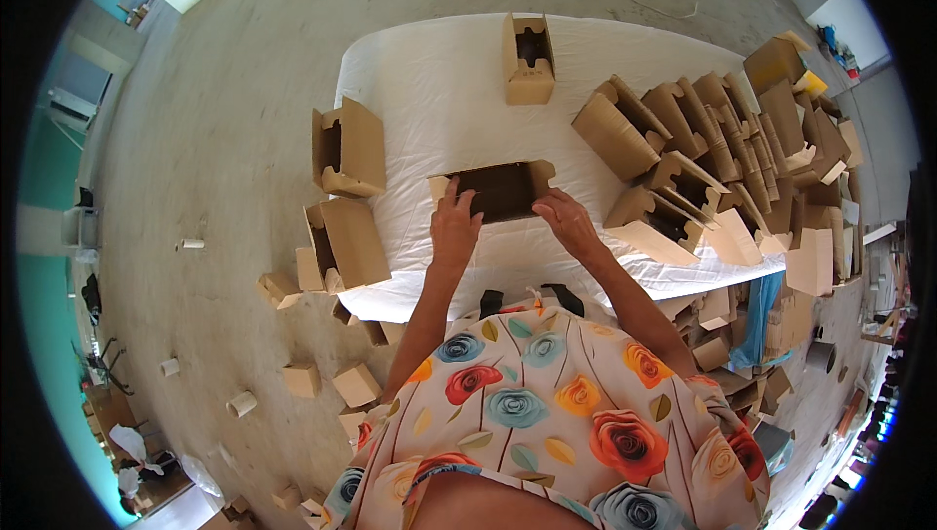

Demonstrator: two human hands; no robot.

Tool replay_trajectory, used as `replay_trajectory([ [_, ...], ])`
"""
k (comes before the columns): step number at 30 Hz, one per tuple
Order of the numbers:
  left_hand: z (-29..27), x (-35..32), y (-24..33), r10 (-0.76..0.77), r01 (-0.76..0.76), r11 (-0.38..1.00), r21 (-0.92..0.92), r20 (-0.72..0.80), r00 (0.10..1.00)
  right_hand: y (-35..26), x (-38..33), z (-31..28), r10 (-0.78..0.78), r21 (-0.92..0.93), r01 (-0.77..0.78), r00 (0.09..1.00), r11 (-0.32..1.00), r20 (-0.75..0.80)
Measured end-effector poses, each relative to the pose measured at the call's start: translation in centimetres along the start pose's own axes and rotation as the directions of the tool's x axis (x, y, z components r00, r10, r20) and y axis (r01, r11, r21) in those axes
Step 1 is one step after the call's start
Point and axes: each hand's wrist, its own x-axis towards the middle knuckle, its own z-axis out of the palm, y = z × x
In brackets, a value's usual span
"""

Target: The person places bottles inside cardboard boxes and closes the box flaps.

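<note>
An open brown cardboard box (506,190) lies in front of me on the white-covered table (439,71), its dark inside facing up. My left hand (455,225) grips its left near corner, with fingers reaching over the rim. On the right near corner, my right hand (568,222) holds the edge, fingers bent over the wall. Small end flaps stick out at both ends of this box. Beyond it stands another open box (529,81). Two more, an upper box (359,147) and a lower box (356,242), rest at the table's left edge.
Many open cardboard boxes (617,130) crowd the table's right side, some leaning on each other. Below the left edge, small cartons (356,386) are scattered on the concrete floor (244,140), along with white tubes (241,404). A blue plastic sheet (757,320) hangs at the right.
</note>
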Motion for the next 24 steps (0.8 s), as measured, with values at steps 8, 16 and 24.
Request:
replay_trajectory([
  [8,-2.5,-0.4,-0.6,-0.111,0.063,0.969,0.24,0.191,0.975,2.3,0.5,0.3,0.172,-0.134,-0.17,0.985,0.976,0.005],
  [16,0.2,-0.7,-3.5,-0.198,0.117,0.945,0.305,0.252,0.947,3.5,11.5,-1.8,-0.038,0.005,0.039,0.987,0.999,-0.154],
  [24,1.5,-1.9,-4.1,-0.158,0.104,0.958,0.266,0.187,0.97,14.0,30.9,-0.4,0.254,-0.252,-0.284,0.956,0.925,-0.145],
])
